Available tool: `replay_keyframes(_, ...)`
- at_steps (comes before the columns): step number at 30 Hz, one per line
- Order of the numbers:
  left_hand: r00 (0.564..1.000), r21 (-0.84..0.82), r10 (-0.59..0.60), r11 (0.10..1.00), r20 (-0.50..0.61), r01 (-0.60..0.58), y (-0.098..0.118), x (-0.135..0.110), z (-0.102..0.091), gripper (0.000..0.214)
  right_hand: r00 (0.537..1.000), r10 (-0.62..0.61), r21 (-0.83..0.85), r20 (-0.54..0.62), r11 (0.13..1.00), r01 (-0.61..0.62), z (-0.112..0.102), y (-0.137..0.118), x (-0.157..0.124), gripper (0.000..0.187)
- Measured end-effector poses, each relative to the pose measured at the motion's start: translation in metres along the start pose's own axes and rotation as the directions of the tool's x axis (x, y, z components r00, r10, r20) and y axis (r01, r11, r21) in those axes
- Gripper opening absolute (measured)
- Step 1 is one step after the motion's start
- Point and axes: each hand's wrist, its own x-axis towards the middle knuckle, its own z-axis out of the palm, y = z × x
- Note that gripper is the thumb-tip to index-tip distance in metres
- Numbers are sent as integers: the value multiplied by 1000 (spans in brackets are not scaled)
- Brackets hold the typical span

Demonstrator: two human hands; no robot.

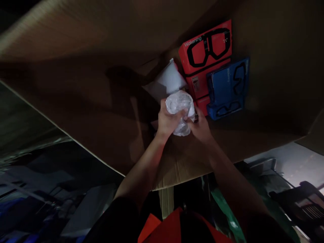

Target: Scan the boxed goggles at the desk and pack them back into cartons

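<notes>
We have both arms reached into a deep cardboard box [83,87], and between our hands sits a bundle [178,100] in crinkled, see-through plastic, held low in the box near its middle. Our left hand [168,122] is curled around the left side, thumb laid across the front, fingers partly closed on it. Our right hand [201,126] grips the right side, thumb also on the front, its fingers bent and partly hidden by the wrap. Just beyond the bundle lies a white packet [172,78]. To the right we see red boxes [208,48] with goggles pictured on the uppermost, and blue boxes [224,82] beside them, also showing goggles. What the plastic contains, we cannot tell.
</notes>
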Motion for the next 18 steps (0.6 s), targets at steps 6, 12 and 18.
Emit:
replay_keyframes(6,992,-34,-126,992,-30,125,-19,-41,-31,65,994,-27,-206,-102,979,5,25,-4,-20,21)
replay_keyframes(12,868,280,-333,851,-368,445,-28,-110,-94,63,999,-46,-326,-26,945,35,49,-10,-67,20)
replay_keyframes(18,840,-151,-522,851,-145,503,-8,-154,-100,75,904,-35,-351,426,914,201,93,-22,-138,23)
